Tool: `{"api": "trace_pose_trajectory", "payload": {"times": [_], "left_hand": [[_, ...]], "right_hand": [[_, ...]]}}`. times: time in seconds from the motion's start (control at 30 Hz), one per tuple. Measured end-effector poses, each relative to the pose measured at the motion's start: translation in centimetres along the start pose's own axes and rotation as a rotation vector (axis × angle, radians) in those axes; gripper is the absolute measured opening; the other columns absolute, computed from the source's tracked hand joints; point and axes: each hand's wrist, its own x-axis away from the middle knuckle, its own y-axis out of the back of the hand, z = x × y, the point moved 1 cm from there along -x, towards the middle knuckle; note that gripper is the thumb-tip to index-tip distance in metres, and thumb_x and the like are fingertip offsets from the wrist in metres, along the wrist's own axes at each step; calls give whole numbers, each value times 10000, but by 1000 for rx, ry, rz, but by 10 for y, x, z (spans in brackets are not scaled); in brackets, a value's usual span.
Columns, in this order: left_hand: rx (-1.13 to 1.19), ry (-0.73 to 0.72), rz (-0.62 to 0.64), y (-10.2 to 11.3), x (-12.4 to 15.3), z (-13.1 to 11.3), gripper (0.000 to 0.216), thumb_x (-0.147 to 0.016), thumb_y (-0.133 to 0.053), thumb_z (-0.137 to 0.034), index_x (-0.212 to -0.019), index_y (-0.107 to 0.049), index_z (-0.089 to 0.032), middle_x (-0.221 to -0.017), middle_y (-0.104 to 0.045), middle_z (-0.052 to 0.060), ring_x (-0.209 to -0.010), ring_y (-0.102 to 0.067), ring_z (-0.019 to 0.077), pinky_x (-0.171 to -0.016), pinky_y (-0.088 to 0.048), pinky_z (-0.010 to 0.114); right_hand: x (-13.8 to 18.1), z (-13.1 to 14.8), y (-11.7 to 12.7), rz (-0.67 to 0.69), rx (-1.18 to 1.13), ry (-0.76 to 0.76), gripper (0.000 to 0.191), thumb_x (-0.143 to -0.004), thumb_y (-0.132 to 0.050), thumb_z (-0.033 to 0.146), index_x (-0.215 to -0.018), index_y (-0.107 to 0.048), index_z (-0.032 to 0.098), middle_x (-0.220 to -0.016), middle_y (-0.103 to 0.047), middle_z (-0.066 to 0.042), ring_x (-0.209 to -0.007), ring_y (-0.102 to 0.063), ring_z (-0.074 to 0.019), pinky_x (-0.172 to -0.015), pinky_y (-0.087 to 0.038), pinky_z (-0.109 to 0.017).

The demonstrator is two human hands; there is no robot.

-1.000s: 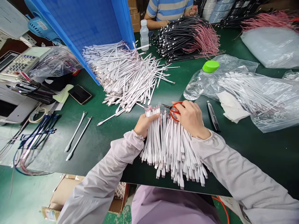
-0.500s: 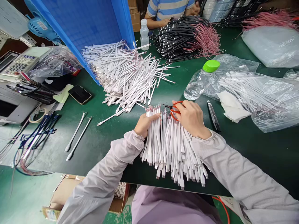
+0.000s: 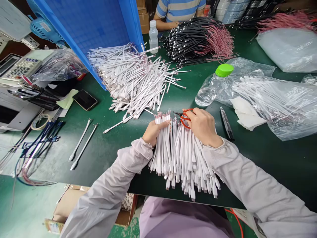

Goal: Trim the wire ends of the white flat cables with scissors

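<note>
My left hand (image 3: 154,131) is closed around the upper part of a bunch of short white cables (image 3: 163,148), with the thumb lying across them. Thin pinkish wire ends stick up above that grip. More white cables (image 3: 190,158) lie fanned out to the right, their connector ends toward the table's front edge. My right hand (image 3: 201,127) grips small cutters with orange-red handles (image 3: 186,118). The dark tips point left, close to the bared wire ends. Part of the handles is hidden by the fingers.
Beyond my hands lies a big pile of white cables (image 3: 138,82) against a blue bin (image 3: 96,33). Two loose cables (image 3: 84,145) and a phone (image 3: 85,100) are to the left. A bottle (image 3: 210,87), a box cutter (image 3: 226,124) and bagged cables (image 3: 279,102) lie right. Opposite, a person (image 3: 180,13) sits.
My hands stay almost in the same place, with the cutters shifted only slightly. Across the table, the other person's hand has moved and something orange now shows there.
</note>
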Motion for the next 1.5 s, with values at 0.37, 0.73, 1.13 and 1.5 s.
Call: {"api": "trace_pose_trajectory", "payload": {"times": [0.37,0.73,1.13,1.5], "left_hand": [[-79,-100,1,-2,0,3,275,-593,-830,-285,-737,-660,-124,-635,-659,25,-567,-598,149,-606,-486,297],[-75,-105,-12,-3,1,4,278,-606,-818,-292,-751,-642,-133,-631,-659,22,-571,-603,156,-617,-490,303],[-104,-97,-4,-3,-1,5,254,-619,-814,-295,-747,-660,-139,-621,-649,24,-579,-595,161,-619,-478,310],[-126,-109,2,-1,-3,6,303,-598,-838,-327,-740,-650,-136,-648,-658,27,-609,-596,159,-667,-478,314]], "right_hand": [[-12,9,1,-34,-794,-93,212,-843,-516,167,-972,-684,176,-782,-567,-33,-644,-539,-156,-591,-416,-260],[-5,13,-1,-133,-825,-9,261,-853,-536,169,-1055,-700,194,-828,-625,-55,-813,-605,-197,-707,-475,-293],[-8,13,-1,16,-1042,-197,262,-864,-546,274,-1070,-691,204,-798,-578,-20,-657,-528,-140,-628,-444,-276],[-10,12,3,28,-1026,-214,229,-840,-559,261,-1012,-693,191,-787,-582,-18,-614,-487,-127,-595,-403,-269]]}}
